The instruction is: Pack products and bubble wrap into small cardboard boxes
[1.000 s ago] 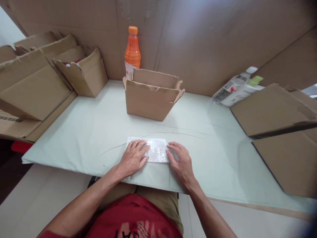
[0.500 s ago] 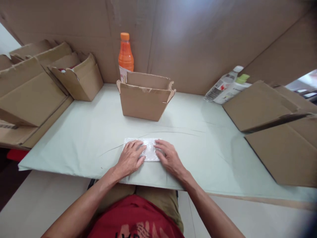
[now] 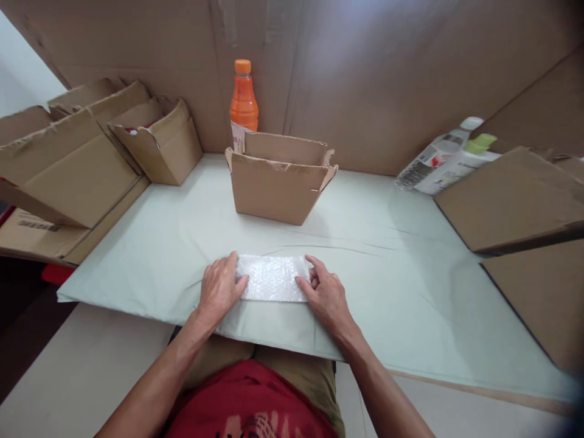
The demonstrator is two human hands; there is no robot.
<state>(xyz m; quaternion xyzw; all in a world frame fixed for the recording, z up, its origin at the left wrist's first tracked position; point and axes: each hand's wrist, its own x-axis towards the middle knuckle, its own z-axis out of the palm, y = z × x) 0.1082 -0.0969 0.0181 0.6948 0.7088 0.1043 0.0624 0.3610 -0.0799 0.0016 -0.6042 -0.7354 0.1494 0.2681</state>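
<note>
A flat packet wrapped in bubble wrap [image 3: 272,278] lies on the pale green sheet [image 3: 387,286] near the table's front edge. My left hand [image 3: 219,289] rests at its left end, fingers laid over the edge. At the right end sits my right hand [image 3: 325,292], with its fingers touching the wrap. Both hands lie fairly flat and pinch the ends lightly. An open cardboard box [image 3: 279,181] stands upright behind the packet, a short way off.
An orange bottle [image 3: 243,100] stands behind the box against the cardboard wall. Open and flattened cardboard boxes [image 3: 82,164] pile up at the left. Two plastic bottles [image 3: 444,159] lie at the right, beside more cardboard sheets [image 3: 515,201].
My hands slid apart from the middle of the packet to its two ends, uncovering the bubble wrap. The camera view shifted slightly.
</note>
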